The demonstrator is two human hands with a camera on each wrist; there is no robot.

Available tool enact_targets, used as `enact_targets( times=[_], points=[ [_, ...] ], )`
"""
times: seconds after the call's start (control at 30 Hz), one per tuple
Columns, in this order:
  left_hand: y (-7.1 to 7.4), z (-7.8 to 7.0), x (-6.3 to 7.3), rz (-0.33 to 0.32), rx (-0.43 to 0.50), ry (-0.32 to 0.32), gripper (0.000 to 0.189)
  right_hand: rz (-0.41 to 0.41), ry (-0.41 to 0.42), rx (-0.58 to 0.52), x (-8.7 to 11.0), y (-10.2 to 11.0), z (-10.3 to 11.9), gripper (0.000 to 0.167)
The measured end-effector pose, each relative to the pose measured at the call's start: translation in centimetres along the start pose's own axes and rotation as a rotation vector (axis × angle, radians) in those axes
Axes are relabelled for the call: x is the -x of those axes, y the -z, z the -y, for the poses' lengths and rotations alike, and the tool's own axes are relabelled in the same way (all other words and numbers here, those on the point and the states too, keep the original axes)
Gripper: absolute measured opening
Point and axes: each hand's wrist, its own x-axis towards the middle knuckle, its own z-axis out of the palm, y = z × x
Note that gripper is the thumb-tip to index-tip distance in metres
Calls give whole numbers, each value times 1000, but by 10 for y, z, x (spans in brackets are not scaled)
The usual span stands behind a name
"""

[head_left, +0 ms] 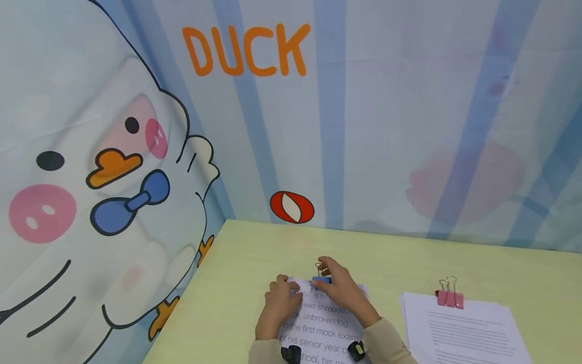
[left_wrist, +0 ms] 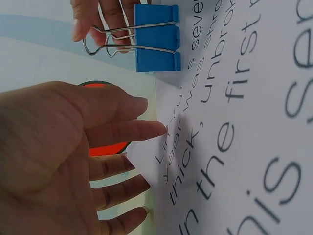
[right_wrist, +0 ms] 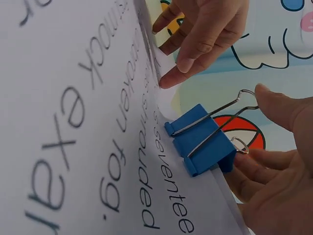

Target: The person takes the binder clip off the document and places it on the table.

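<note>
Pinched blue clip (right_wrist: 196, 135) in right hand (head_left: 343, 289) at far edge of papers (head_left: 318, 323), touched with spread left hand (head_left: 280, 304), short of backdrop (head_left: 377, 126)

Left hand (head_left: 281, 302) fingers extended, slightly spread; right hand (head_left: 342, 288) thumb opposite fingers.

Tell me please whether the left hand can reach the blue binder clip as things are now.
Probably yes. The left hand is close to the blue binder clip, with nothing visible between them. The right hand is at the wire handles, so the clip's near side looks freer.
</note>
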Motion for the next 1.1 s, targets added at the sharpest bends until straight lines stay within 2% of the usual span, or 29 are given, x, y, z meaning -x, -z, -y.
enact_targets(
  times=[0.07, 0.13, 0.43, 0.7, 0.93, 1.1],
  points=[
    [1, 0, 0, -2, -4, -5, 22, -13, -11, 11, 0, -1, 1, 64],
    [1, 0, 0, 0, -4, -4, 22, -28, -8, 30, 0, -2, 1, 65],
    [0, 1, -1, 14, 19, 0, 23, -100, 9, 38, 0, -6, -6, 46],
    [1, 2, 0, 27, 54, -1, 25, -156, 36, 32, -1, -8, -9, 40],
    [2, 1, 0, 33, 62, 14, 26, -239, 107, 35, -2, -7, -7, 31],
    [2, 2, 0, 46, 79, 30, 27, -283, 131, 0, -3, -2, -3, 33]
  ],
)
